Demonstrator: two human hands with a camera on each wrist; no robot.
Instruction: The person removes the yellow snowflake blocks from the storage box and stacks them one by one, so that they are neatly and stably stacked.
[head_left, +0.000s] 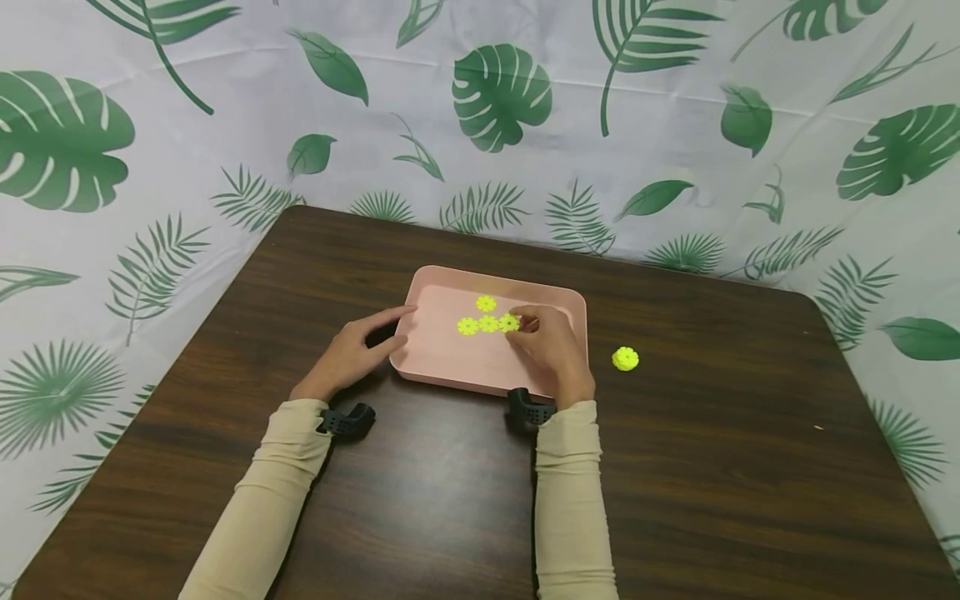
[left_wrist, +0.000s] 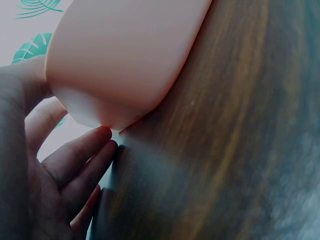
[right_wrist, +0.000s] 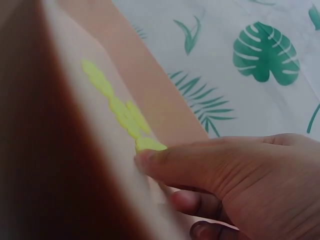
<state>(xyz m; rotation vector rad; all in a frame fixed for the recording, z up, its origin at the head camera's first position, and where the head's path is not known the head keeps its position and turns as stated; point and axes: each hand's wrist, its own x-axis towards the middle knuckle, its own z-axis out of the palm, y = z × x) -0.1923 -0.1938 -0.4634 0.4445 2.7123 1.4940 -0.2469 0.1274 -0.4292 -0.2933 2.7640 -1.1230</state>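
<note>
My right hand (head_left: 551,337) pinches a yellow flower-shaped disc (head_left: 509,322) between thumb and fingertips, above the right part of a pink tray (head_left: 435,350). This disc is at the right end of a row with two more yellow discs (head_left: 478,325); whether they are joined cannot be told. Another single disc (head_left: 486,303) lies just behind the row. At the tray's left side, my left hand (head_left: 352,346) has its thumb and index finger spread and touching the rim. In the left wrist view, its other fingers (left_wrist: 85,155) rest near the tray's outer bottom edge, fairly straight.
A small pile of yellow discs (head_left: 626,358) sits on the dark wooden table (head_left: 712,450), to the right of the tray. Behind the table hangs a white cloth (head_left: 570,167) with green leaf prints. A tiny pale speck (head_left: 818,427) lies farther right.
</note>
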